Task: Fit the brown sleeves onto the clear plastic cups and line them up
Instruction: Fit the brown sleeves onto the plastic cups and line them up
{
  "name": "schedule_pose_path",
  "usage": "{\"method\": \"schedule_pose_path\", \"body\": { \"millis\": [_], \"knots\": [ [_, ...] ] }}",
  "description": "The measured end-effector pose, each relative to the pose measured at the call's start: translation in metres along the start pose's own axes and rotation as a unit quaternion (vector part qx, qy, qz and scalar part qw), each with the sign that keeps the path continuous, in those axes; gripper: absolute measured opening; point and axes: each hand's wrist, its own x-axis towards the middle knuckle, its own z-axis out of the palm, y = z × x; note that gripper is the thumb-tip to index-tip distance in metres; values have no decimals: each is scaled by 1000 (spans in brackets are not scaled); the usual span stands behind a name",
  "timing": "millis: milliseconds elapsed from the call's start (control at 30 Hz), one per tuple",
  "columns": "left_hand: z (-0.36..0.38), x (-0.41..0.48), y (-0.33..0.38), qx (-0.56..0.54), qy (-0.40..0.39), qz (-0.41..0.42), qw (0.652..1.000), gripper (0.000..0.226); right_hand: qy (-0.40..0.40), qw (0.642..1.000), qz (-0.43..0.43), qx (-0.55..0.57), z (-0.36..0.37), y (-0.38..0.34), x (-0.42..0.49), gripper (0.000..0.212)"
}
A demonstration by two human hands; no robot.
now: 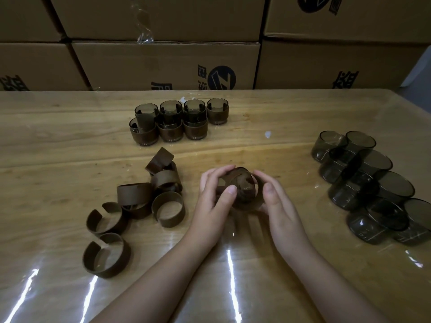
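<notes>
left hand [215,194] + right hand [276,201] grip cup [242,190] | sleeve [250,205] around it

We hold a cup [242,191] tilted between our left hand [215,194] and right hand [277,206], a brown sleeve [253,201] around it. Loose sleeves [140,201] lie on the worktop [58,141] to our left. Bare cups [368,185] cluster at our right. Sleeved cups [177,121] stand in rows farther back, before stacked cardboard boxes [163,64].
</notes>
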Motion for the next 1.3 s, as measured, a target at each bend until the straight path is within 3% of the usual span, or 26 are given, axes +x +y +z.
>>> {"method": "schedule_pose_path", "body": {
  "millis": [133,333,567,1067,1300],
  "knots": [
    [-1,2,-2,3,-3,-11,1000,44,-11,999,23,45,3,2,1,53],
    [0,0,-3,23,-22,-1,999,42,48,998,-22,21,1,7,4,39],
    [1,-5,0,55,-20,24,998,34,64,997,-46,-5,1,13,3,27],
    [6,-7,5,80,-3,61,995,31,98,988,-74,-98,0,22,4,38],
    [4,-8,4,95,-13,47,994,42,114,983,-75,-121,2,21,4,40]
  ]
}}
